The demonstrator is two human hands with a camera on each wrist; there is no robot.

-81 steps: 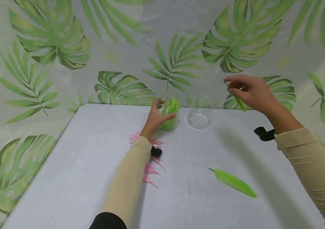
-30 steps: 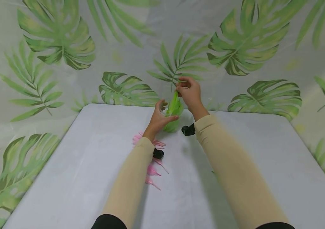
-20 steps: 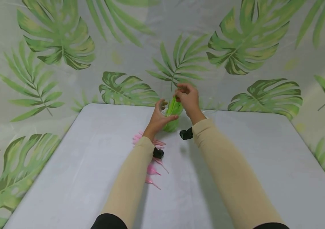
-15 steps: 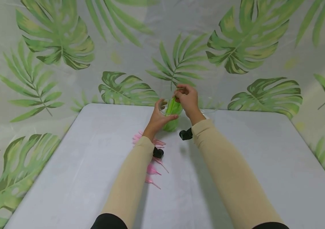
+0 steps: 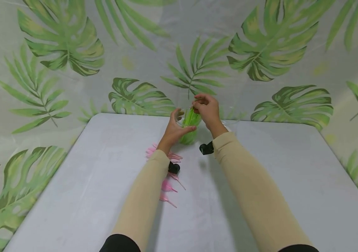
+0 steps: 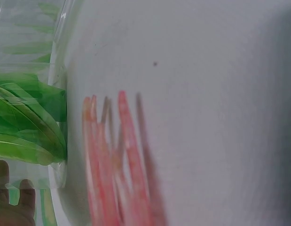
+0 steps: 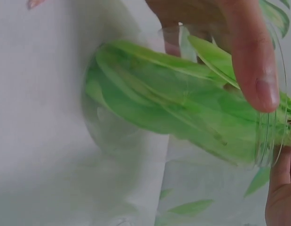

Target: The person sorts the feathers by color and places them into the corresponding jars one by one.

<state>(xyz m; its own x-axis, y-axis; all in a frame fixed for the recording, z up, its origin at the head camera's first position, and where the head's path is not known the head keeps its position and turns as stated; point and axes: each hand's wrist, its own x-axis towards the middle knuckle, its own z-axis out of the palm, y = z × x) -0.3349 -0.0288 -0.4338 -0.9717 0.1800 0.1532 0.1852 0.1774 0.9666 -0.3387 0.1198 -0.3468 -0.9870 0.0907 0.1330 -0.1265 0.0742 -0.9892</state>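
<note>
In the head view, my left hand (image 5: 175, 132) holds a clear jar (image 7: 136, 136) near its rim, with the thumb across the near side. Several green feathers (image 7: 159, 94) stand bunched inside it, their bases at the jar's bottom. My right hand (image 5: 208, 111) is at the jar's mouth, its thumb and fingertips pinching the upper end of a green feather (image 5: 189, 115) whose lower part is down in the jar. Near the left wrist lie pink feathers (image 5: 167, 186); the left sleeve hides part of them. Their pale pink quills (image 6: 129, 155) show close up in the left wrist view.
A second clear jar (image 5: 230, 123) stands on the white table (image 5: 103, 168) behind the right wrist, partly hidden. A leaf-patterned cloth (image 5: 141, 92) hangs behind the table's far edge. The right forearm covers part of the table's right side.
The right hand has carried the green feather leftward from beyond the second jar and lowered it into the held jar. Over the last half second both hands have hardly moved.
</note>
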